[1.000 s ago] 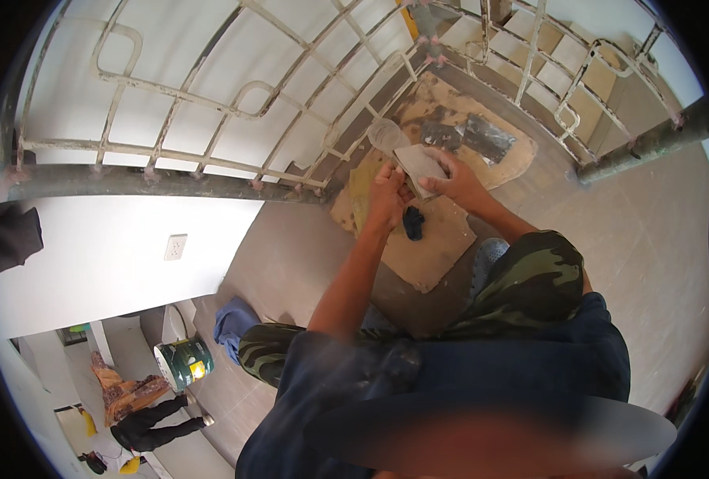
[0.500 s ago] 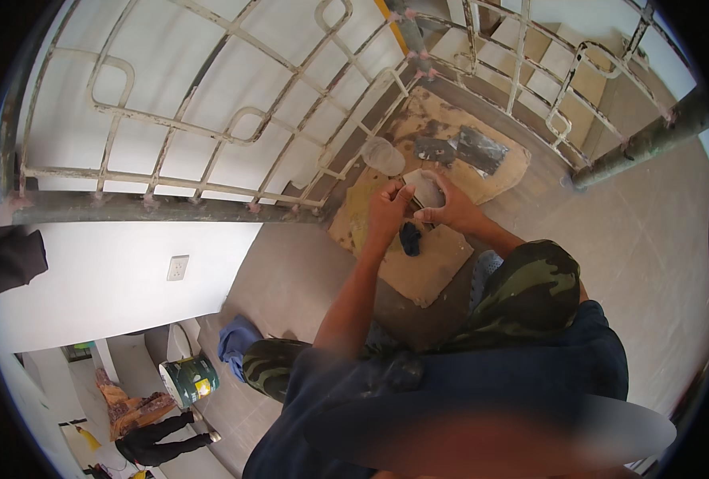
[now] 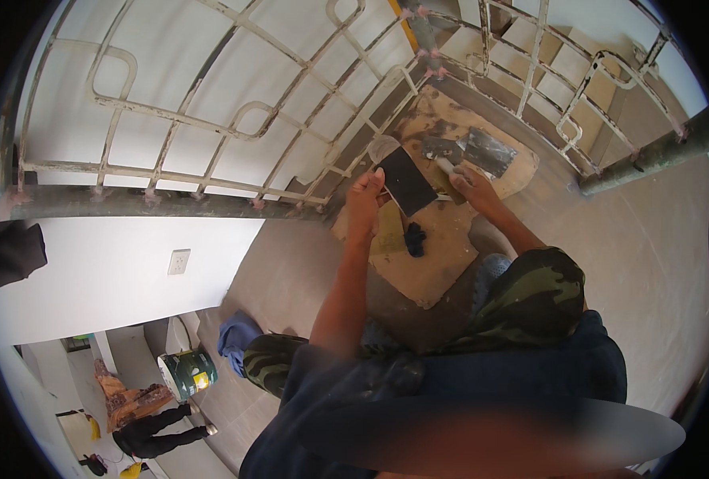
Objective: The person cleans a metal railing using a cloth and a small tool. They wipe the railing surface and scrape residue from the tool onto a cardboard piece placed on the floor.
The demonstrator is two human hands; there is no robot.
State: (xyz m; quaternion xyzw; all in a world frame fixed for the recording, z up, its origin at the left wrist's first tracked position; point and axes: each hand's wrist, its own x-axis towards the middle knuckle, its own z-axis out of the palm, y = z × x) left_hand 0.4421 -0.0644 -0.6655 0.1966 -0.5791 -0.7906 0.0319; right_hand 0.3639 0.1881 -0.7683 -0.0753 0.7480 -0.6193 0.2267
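So, left hand (image 3: 365, 199) holds black sheet (image 3: 408, 182).

1. Cardboard (image 3: 430, 275) is lying on the floor (image 3: 618, 247) before the person.
2. A rag (image 3: 415, 239) is resting on the cardboard, nearer the person than the left hand's (image 3: 364, 199) sheet (image 3: 408, 182).
3. A tub (image 3: 381, 147) is sitting beyond the sheet.
4. A bucket (image 3: 180, 377) is sitting left of bundled fabric (image 3: 238, 334).

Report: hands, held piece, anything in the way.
Left hand gripping flat black rectangular sheet. Right hand beside it, grip unclear. Crumpled dark item on brown cardboard below; chipped cream metal grille nearby.
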